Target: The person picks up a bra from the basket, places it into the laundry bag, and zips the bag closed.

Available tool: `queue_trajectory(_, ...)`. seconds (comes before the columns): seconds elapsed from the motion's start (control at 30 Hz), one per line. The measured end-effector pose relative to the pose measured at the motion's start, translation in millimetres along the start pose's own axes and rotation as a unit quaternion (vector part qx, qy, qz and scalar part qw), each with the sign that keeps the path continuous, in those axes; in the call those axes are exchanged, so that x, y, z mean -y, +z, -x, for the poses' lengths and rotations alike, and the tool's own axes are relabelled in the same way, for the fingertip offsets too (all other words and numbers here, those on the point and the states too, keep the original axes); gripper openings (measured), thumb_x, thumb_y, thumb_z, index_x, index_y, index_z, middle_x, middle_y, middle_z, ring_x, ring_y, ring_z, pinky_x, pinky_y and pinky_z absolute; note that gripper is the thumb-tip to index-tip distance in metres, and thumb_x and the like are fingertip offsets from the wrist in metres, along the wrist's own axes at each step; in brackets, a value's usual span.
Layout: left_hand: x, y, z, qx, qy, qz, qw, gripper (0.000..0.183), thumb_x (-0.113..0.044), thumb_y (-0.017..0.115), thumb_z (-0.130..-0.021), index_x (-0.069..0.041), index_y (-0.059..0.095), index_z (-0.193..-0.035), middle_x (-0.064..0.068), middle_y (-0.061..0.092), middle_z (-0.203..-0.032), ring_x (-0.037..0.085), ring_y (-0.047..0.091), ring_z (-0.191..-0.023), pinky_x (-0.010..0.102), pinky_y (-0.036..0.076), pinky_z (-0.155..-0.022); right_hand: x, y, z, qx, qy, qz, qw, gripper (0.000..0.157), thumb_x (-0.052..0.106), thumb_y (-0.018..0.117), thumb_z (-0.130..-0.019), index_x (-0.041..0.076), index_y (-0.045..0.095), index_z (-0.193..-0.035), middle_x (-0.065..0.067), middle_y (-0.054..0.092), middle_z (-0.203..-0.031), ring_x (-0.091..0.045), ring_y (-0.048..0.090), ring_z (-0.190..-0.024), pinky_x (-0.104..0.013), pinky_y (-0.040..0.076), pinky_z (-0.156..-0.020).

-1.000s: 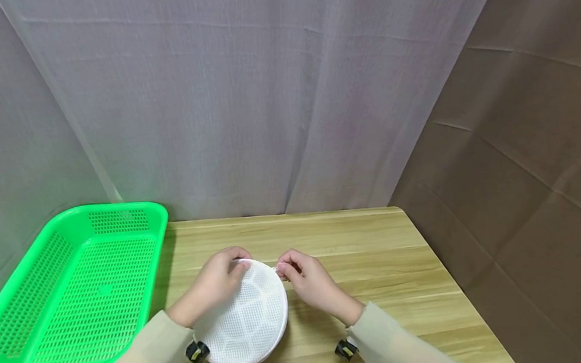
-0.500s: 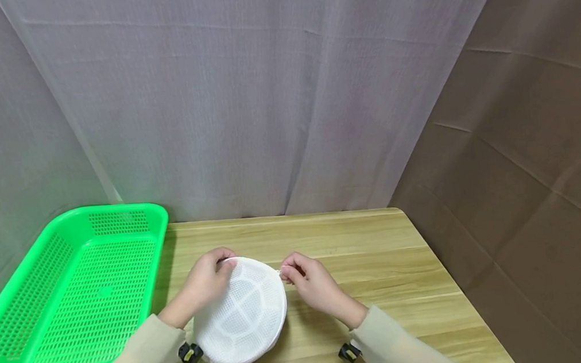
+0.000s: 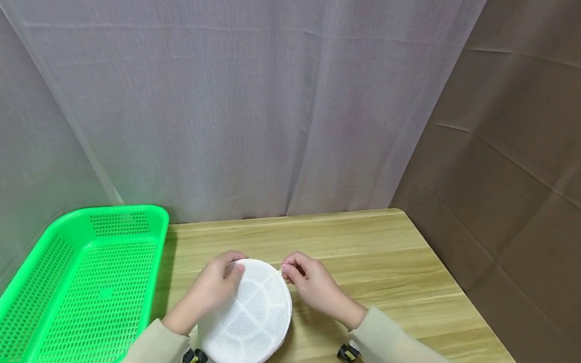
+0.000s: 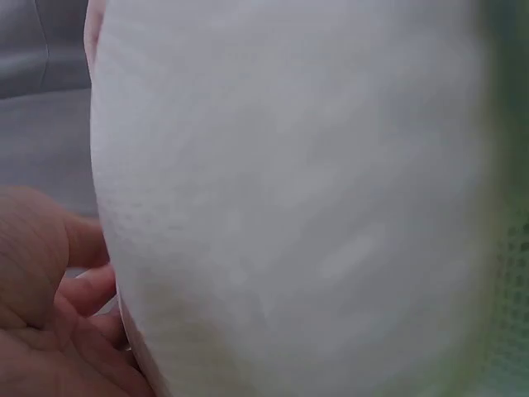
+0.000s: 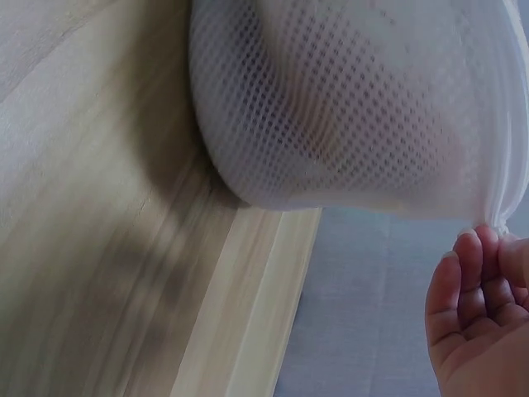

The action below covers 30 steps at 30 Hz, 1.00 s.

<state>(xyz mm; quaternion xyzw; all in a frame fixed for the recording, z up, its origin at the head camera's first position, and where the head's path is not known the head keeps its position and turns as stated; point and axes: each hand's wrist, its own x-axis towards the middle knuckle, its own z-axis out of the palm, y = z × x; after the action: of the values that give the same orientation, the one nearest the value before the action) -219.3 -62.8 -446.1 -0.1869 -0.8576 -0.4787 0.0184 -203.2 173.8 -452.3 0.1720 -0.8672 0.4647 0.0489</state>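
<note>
A round white mesh laundry bag [image 3: 255, 311] is held tilted above the wooden table, its flat top facing up. In the head view my left hand [image 3: 216, 283] grips its far left rim, thumb on top and fingers over the edge. At the right side of the rim my right hand [image 3: 309, 280] pinches a small white tab or zipper end. The right wrist view shows this pinch at the bag's seam [image 5: 502, 165], with the fingers of the right hand [image 5: 479, 314] curled. A blurred white bag side [image 4: 289, 182] fills most of the left wrist view, beside the left hand [image 4: 50, 298].
A green perforated plastic basket [image 3: 147, 292] stands at the left of the wooden table [image 3: 358, 245]. A grey curtain [image 3: 241, 93] hangs behind the table, and a brown cloth [image 3: 529, 183] covers the right side. Black wrist cameras sit below both sleeves.
My left hand and the bag shifted left, then back right, and the bag turned between them. The right hand moved slightly right, still pinching the rim's end.
</note>
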Motion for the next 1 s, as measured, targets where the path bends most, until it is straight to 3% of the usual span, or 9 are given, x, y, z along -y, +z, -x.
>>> queue_trajectory(0.13, -10.8, 10.4, 3.2, 0.040, 0.015, 0.000, 0.9991, 0.023, -0.013, 0.059, -0.096, -0.005, 0.064, -0.116, 0.011, 0.064, -0.117, 0.030, 0.055, -0.116, 0.049, 0.041, -0.099, 1.8, 1.6, -0.8, -0.003, -0.003, -0.007, 1.000, 0.008, 0.015, 0.057, -0.098, 0.012, 0.062, -0.092, 0.005, 0.060, -0.079, -0.011, 0.058, -0.073, -0.028, 0.052, -0.065)
queue_trajectory(0.27, -18.5, 17.9, 5.8, 0.066, 0.027, -0.015, 0.9973, 0.017, -0.013, 0.056, -0.098, -0.009, 0.065, -0.112, 0.007, 0.065, -0.112, 0.025, 0.059, -0.108, 0.047, 0.045, -0.093, 2.6, 2.9, -1.3, 0.003, -0.009, -0.007, 1.000, 0.008, 0.016, 0.057, -0.098, 0.013, 0.062, -0.093, 0.005, 0.060, -0.079, -0.011, 0.058, -0.072, -0.028, 0.051, -0.063)
queue_trajectory(0.53, -13.8, 28.0, 5.4, 0.041, 0.019, -0.038, 0.9983, 0.009, -0.007, 0.056, -0.097, -0.010, 0.064, -0.095, -0.002, 0.062, -0.082, 0.012, 0.055, -0.074, 0.034, 0.047, -0.068, 1.4, 4.2, 0.9, 0.004, 0.004, -0.004, 1.000, 0.009, 0.016, 0.057, -0.098, 0.015, 0.063, -0.092, 0.007, 0.061, -0.079, -0.011, 0.058, -0.070, -0.027, 0.051, -0.061)
queue_trajectory(1.0, -4.5, 19.8, 5.1, 0.005, -0.003, -0.026, 0.9996, 0.009, -0.008, 0.056, -0.097, -0.008, 0.064, -0.094, -0.001, 0.061, -0.081, 0.013, 0.054, -0.075, 0.035, 0.047, -0.070, -1.2, 4.1, 3.2, 0.001, 0.004, -0.002, 1.000, 0.009, 0.017, 0.057, -0.098, 0.016, 0.062, -0.090, 0.008, 0.060, -0.077, -0.010, 0.057, -0.072, -0.028, 0.050, -0.064)
